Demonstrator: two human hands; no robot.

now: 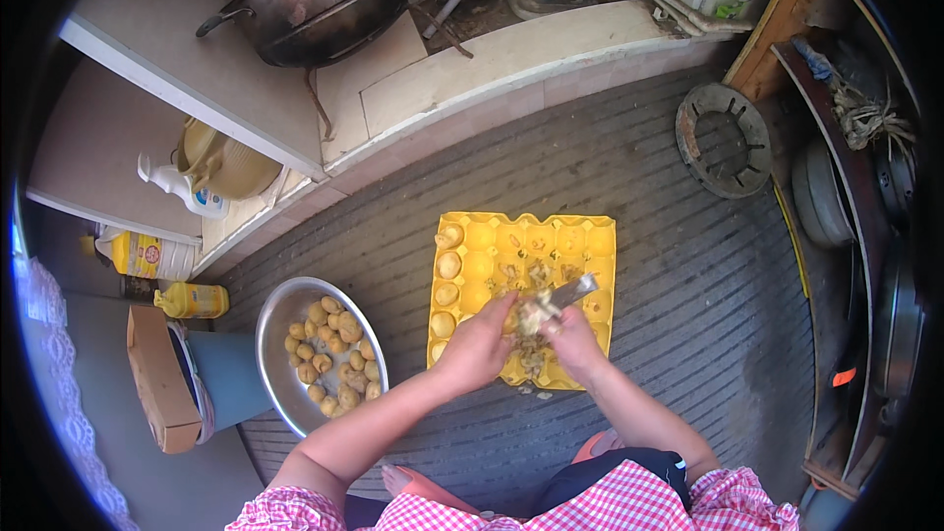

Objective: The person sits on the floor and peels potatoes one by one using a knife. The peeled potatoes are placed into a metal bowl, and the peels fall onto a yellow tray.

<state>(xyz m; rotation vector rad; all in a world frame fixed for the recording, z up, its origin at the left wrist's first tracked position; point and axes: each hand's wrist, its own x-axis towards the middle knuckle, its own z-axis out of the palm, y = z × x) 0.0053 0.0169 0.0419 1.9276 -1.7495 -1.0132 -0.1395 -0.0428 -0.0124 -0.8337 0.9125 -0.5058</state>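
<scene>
My left hand (478,343) is over the middle of a yellow egg tray (479,258), its fingers around a small, blurred, pale item that looks like a potato. In my right hand (579,346) is a tool with a flat metal blade (574,290), tilted up to the right, with pale scraps about it. Peelings (532,361) lie in the tray's cups and a few bits are on the floor at its near edge. Several peeled potatoes (448,265) sit in the tray's left column. To the left, a steel basin (267,354) holds many small potatoes (346,324).
A blue bin (225,369) with a cardboard box (158,376) stands left of the basin. A large metal pot (317,4) is above the tiled ledge (472,77). A round stove ring (689,140) lies on the ridged floor at upper right, near a shelf with pans (822,192).
</scene>
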